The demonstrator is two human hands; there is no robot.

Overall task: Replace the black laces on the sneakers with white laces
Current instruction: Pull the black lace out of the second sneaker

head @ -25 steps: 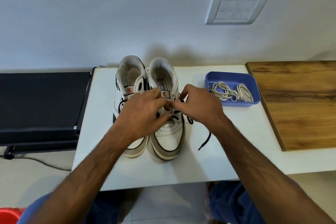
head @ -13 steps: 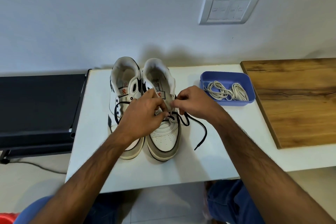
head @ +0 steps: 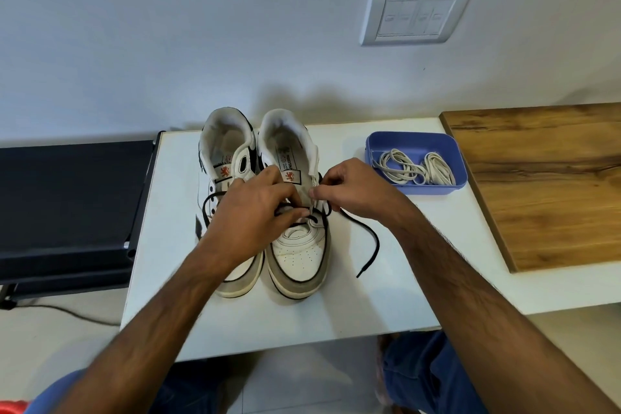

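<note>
Two white sneakers stand side by side on the white table (head: pixel 235 323), toes toward me. My left hand (head: pixel 255 212) rests over the left sneaker (head: pixel 232 141) and pinches the black lace at the right sneaker's (head: pixel 299 255) lower eyelets. On that shoe's right eyelet row my right hand (head: pixel 353 191) pinches the same black lace (head: pixel 368 239), whose free end trails onto the table to the right. The left sneaker still carries a black lace loop (head: pixel 208 208). White laces (head: pixel 416 166) lie coiled in a blue tray (head: pixel 379 144).
A wooden board (head: pixel 544 185) lies at the table's right end. A black bench-like surface (head: pixel 67 198) stands to the left, with a cable on the floor below. A wall switch plate (head: pixel 416 13) is on the wall behind.
The camera view shifted slightly. More black lace has come out of the right sneaker, and its free end now lies farther out on the table to the right.
</note>
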